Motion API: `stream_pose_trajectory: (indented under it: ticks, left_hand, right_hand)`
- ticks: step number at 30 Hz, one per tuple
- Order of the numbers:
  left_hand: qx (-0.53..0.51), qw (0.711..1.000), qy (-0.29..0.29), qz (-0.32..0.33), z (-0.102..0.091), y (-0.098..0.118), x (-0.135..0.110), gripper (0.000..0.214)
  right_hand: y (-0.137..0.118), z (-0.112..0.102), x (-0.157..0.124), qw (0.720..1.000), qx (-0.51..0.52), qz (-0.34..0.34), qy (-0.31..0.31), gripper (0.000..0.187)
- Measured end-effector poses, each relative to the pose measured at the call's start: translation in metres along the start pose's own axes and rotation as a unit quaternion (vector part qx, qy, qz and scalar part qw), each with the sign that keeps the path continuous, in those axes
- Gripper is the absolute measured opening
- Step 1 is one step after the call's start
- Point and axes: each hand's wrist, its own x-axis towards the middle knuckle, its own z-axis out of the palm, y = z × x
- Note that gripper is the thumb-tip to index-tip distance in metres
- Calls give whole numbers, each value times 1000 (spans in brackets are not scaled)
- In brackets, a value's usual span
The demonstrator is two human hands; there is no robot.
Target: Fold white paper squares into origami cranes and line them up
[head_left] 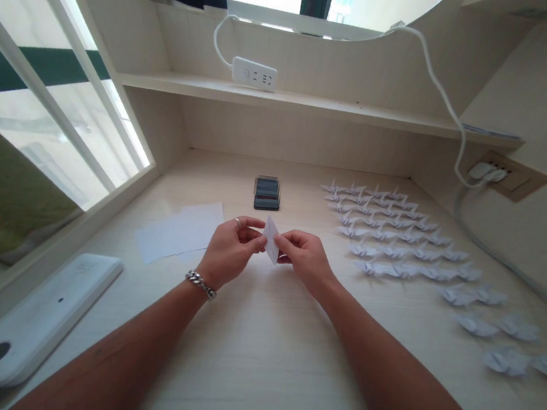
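Observation:
My left hand (231, 248) and my right hand (305, 256) meet above the middle of the desk, both pinching one small folded piece of white paper (272, 237) between their fingertips. The paper stands tilted on edge between the two hands. A chain bracelet circles my left wrist and a ring sits on one left finger. A loose stack of flat white paper sheets (179, 231) lies on the desk just left of my left hand.
Several folded white paper cranes (390, 234) lie in rows on the right of the wooden desk (256, 337). A dark phone (267, 194) lies beyond the hands. A white device (37, 318) sits at the front left. A power strip (254, 73) rests on the shelf.

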Motion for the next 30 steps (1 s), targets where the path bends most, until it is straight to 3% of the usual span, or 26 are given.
stream_pose_trajectory:
  ticks: [5, 9, 19, 24, 30]
  left_hand:
    - [52, 998, 18, 9, 1, -1, -2, 25]
    - [57, 998, 23, 12, 3, 0, -3, 24]
    - [46, 999, 21, 11, 4, -1, -3, 34]
    - [44, 998, 36, 5, 3, 1, -3, 31]
    - [45, 998, 34, 20, 2, 1, -2, 25]
  right_hand:
    - [2, -2, 0, 995, -88, -27, -37, 27]
    - [4, 0, -2, 990, -130, -59, -19, 24]
    - [-2, -1, -2, 996, -65, -39, -36, 35]
    - [-4, -3, 0, 999, -4, 17, -41, 43]
    - [-1, -2, 1, 999, 11, 23, -31, 41]
